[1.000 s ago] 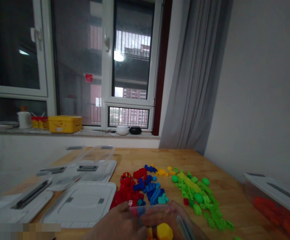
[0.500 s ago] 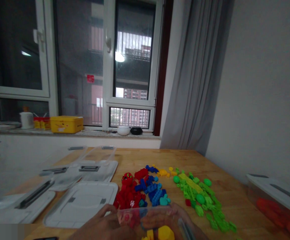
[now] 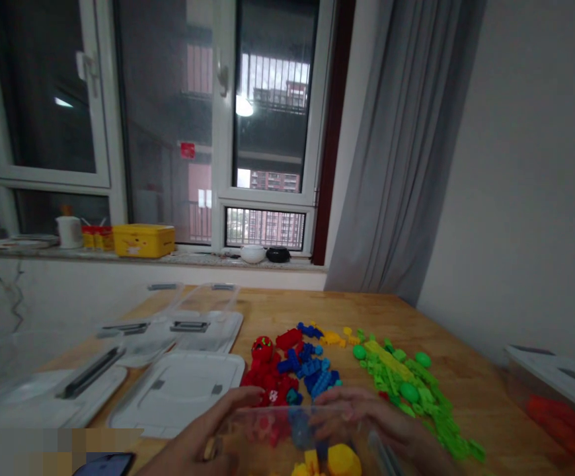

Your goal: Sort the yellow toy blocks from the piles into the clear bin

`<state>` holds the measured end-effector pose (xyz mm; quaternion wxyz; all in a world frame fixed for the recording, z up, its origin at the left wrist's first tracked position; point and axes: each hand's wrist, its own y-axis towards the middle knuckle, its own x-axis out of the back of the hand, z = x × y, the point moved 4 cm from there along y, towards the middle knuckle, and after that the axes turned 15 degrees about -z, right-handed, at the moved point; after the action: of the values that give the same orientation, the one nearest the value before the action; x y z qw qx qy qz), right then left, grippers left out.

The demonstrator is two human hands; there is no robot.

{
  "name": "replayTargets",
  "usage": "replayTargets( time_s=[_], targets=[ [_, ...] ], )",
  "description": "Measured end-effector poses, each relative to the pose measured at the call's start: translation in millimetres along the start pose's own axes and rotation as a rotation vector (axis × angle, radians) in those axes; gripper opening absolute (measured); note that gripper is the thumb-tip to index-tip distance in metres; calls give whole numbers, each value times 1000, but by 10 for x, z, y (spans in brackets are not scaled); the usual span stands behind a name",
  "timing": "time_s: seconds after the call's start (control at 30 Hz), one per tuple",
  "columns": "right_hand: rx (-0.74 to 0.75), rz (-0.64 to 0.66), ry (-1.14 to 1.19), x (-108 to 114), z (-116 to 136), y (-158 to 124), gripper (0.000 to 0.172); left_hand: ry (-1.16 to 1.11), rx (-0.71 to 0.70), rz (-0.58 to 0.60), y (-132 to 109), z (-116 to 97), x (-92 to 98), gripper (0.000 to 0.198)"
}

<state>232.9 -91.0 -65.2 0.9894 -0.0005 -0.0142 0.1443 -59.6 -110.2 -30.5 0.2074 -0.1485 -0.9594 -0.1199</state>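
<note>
Bin: here it is, clear plastic (image 3: 280, 411), low in the view and squarely between the two hands.
Left hand (image 3: 205, 433): curled round the bin's left side, fingers bent towards the far rim, and that looks like a grip.
Right hand (image 3: 384, 423): across from it, closed about the far right corner, fingers pointing inward and partly seen through plastic; the thumb I can't make out.
Long axis: no call there! The near end drops out of view; only the far rim shows, running left to right from hand to hand.
Yellow pieces (image 3: 344, 459): low down, seemingly inside the bin, nearer the right hand.
Red pile (image 3: 262, 380): just past the rim, left hand closer.
Blue pile (image 3: 320, 380): past the rim too, right hand closer.
Green pile (image 3: 423, 396): a long sprawl slanting from far left to near right, clearly on the right hand's side.
Lid (image 3: 183, 390): flat on the table (image 3: 466, 350), beyond the left hand and to its left.
</note>
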Motion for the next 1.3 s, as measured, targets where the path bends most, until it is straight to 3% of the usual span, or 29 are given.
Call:
replayTargets(
  time_s=[0.07, 0.13, 0.23, 0.3, 0.4, 0.6, 0.73, 0.9, 1.1, 1.3],
  targets=[
    [3, -58, -53, 172, 58, 156, 40, -217, 46, 20, 74, 152, -68, 72],
    [90, -193, -253, 415, 135, 365, 39, -432, 67, 86, 140, 301, -176, 83],
    [278, -522, -675, 837, 236, 708, 34, -699, 52, 98, 222, 444, -293, 89],
    [280, -755, -938, 1076, 220, 903, 36, -797, 64, 128, 256, 482, -347, 85],
    [258, -879, -1086, 1240, 71, 1111, 37, -806, 86, 123, 281, 506, -342, 83],
    [162, -932, -1313, 1256, -424, 1149, 41, -640, 68, 119, 290, 619, -214, 67],
    [122, -898, -1420, 1265, -618, 1129, 49, -572, 60, 192, 379, 693, -278, 53],
    [89, -893, -1490, 1279, -653, 1149, 51, -583, 172, 201, 390, 670, -335, 50],
    [86, -930, -1549, 1297, -686, 1150, 53, -612, 115, 195, 246, 470, -225, 52],
    [110, -920, -1607, 1275, -726, 1155, 53, -577, 110, 175, 313, 588, -298, 47]
  ],
)
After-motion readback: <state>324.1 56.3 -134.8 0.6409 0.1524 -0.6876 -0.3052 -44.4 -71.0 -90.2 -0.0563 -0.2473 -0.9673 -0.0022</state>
